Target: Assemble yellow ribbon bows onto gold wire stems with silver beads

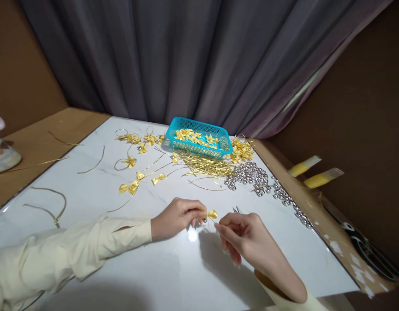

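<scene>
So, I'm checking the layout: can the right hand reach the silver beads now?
Probably yes: the silver beads lie just beyond the right hand, with only some metal tips showing between. It seems to pinch a thin strand by the yellow bow, though, and might need to let go first.

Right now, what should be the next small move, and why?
Perhaps the right hand should gently pull the thin strand: it seems to pinch that strand close beside the yellow bow, which the left hand holds.

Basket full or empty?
Neither: the basket is partly filled. Yellow bows lie inside, and blue base shows between them.
</scene>
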A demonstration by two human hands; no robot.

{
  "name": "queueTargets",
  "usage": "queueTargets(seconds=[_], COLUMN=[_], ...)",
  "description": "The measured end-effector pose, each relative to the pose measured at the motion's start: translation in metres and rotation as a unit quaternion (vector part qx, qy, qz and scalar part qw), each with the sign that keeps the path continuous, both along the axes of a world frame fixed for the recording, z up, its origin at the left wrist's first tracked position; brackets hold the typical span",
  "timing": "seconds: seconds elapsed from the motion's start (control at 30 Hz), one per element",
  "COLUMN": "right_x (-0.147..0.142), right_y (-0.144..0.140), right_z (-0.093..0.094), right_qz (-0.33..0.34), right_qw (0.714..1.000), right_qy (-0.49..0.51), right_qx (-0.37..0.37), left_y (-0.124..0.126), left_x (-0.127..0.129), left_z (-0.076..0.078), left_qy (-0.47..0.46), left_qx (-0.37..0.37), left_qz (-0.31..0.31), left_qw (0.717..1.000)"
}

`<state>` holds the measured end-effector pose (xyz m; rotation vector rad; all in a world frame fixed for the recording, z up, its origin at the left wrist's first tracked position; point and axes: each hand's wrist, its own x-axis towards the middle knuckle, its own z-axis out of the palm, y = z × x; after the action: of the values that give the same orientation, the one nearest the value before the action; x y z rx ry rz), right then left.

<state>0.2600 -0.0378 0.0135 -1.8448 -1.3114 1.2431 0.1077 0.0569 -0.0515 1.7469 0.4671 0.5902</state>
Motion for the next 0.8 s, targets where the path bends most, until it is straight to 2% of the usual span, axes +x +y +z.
queueTargets(seconds=[0.17, 0.27, 0.4, 0.8], right_x=[-0.007, -0.014, -0.018, -0.016], right_y=[-0.003, -0.005, -0.003, 0.001], right_z=[-0.007, -0.014, -0.020, -0.023], right_qz=[-0.007, -0.010, -0.018, -0.023], right_qw=[0.999, 0.996, 0.993, 0.991], right_qy=[-0.016, -0.031, -0.028, -0.030], right_qx=[0.040, 0.081, 0.113, 0.129], left_y=[-0.001, -0.002, -0.002, -0.004], left_x=[-0.002, -0.004, -0.005, -0.008], left_z=[-0.006, -0.008, -0.009, -0.010], left_qy=[-0.030, -0.040, -0.050, -0.037], left_qx=[0.158, 0.214, 0.242, 0.293], left_qz=[0.037, 0.055, 0.065, 0.045], left_qw=[0.986, 0.974, 0.967, 0.954])
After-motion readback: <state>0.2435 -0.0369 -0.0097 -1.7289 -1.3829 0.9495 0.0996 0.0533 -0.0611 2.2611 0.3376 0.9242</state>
